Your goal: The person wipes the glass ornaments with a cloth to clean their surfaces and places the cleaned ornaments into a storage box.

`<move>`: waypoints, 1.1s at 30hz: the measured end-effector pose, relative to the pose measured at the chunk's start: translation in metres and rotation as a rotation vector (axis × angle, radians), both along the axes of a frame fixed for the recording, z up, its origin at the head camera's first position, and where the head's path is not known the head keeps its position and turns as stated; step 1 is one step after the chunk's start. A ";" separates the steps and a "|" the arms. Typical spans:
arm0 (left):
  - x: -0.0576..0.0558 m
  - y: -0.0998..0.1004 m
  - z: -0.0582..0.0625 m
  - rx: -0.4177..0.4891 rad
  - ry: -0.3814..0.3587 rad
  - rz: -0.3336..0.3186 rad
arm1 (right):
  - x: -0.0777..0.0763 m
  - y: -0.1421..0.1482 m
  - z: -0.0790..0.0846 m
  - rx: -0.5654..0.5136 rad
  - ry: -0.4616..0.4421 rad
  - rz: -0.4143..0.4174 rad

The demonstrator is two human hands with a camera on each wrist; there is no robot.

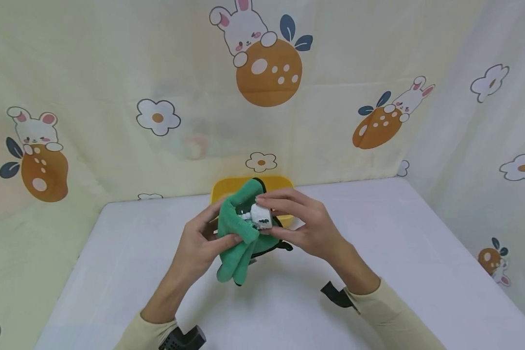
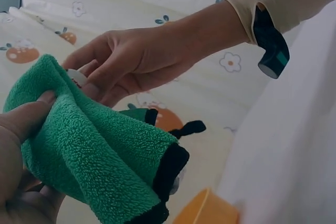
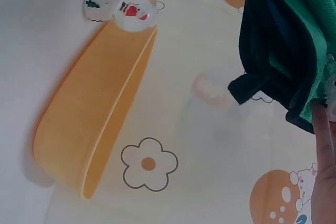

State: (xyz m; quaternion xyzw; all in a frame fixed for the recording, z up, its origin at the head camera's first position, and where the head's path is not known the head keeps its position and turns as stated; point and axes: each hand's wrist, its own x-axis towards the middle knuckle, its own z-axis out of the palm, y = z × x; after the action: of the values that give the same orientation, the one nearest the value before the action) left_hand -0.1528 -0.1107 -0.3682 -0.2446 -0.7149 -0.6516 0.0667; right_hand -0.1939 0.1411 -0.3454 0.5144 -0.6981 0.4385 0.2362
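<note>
My left hand (image 1: 198,245) holds a green terry cloth (image 1: 233,224) with black edging, thumb on top and the other fingers behind it. The cloth is folded around a small snow globe, whose white base (image 1: 262,217) with a dark green print faces right. With thumb and fingers, my right hand (image 1: 309,224) grips that base from the right side. Most of the globe's clear part is hidden in the folds. In the left wrist view, the cloth (image 2: 94,145) covers nearly everything but a bit of the white base (image 2: 76,77).
Behind the hands, against the patterned curtain, stands a yellow basin (image 1: 280,183). Another snow globe (image 3: 102,1), with a red figure inside and Christmas lettering on its base, is beside the basin in the right wrist view. Black wrist devices (image 1: 183,338) hang at both sleeves.
</note>
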 end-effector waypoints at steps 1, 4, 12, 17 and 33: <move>0.000 0.000 0.000 -0.003 0.007 0.005 | 0.000 0.000 0.000 0.005 -0.022 0.001; 0.000 0.001 0.000 -0.020 0.021 0.029 | 0.001 0.000 0.003 0.025 -0.098 -0.003; 0.000 0.002 0.000 -0.061 0.105 0.039 | 0.006 0.003 0.010 0.070 -0.317 -0.055; -0.001 0.003 0.000 -0.081 0.168 0.047 | 0.010 0.003 0.015 0.102 -0.466 -0.120; -0.003 0.007 -0.001 -0.180 0.366 0.143 | 0.014 0.003 0.023 0.149 -0.836 -0.160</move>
State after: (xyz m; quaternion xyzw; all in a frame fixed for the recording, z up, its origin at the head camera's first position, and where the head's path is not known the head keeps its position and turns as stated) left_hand -0.1560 -0.1041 -0.3689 -0.3125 -0.7617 -0.5236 0.2192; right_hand -0.1798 0.1438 -0.3221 0.2522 -0.8012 0.5379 -0.0715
